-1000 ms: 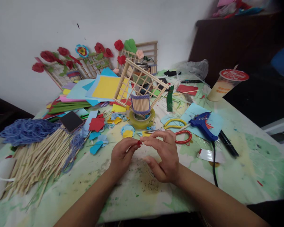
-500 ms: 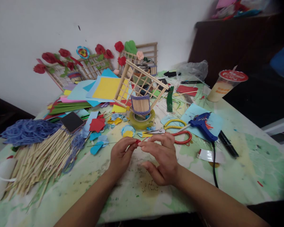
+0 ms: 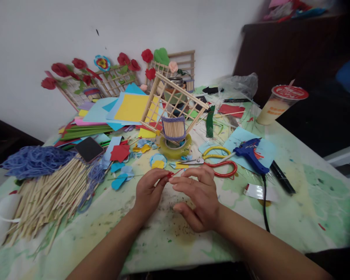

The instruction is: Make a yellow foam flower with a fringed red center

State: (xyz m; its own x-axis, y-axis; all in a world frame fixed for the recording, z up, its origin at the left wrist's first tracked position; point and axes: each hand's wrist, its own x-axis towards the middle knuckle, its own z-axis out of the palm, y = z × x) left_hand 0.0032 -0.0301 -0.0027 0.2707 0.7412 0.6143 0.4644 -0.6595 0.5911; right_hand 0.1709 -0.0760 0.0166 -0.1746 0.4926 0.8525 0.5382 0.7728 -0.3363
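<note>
My left hand point(image 3: 148, 191) and my right hand point(image 3: 198, 194) meet over the middle of the table, fingertips pinched together on a tiny red piece point(image 3: 170, 175) held between them. The left fingers curl round it; the right thumb and forefinger pinch it while the other right fingers hang loose below. What the red piece is I cannot make out. Just beyond the hands lie red and yellow handled scissors point(image 3: 218, 163) and a roll of tape point(image 3: 175, 146) with a small stick basket point(image 3: 173, 127) on it.
A blue glue gun point(image 3: 249, 154) with its black cord lies at right, a lidded drink cup point(image 3: 280, 104) behind it. A heap of wooden sticks point(image 3: 49, 194) and blue yarn point(image 3: 32, 160) fills the left. Coloured paper sheets point(image 3: 128, 109), a tilted stick lattice point(image 3: 172, 102) and paper flowers stand at the back.
Both hands have stayed together on the red piece, with only slight shifts of the fingers. Nothing else on the table has moved.
</note>
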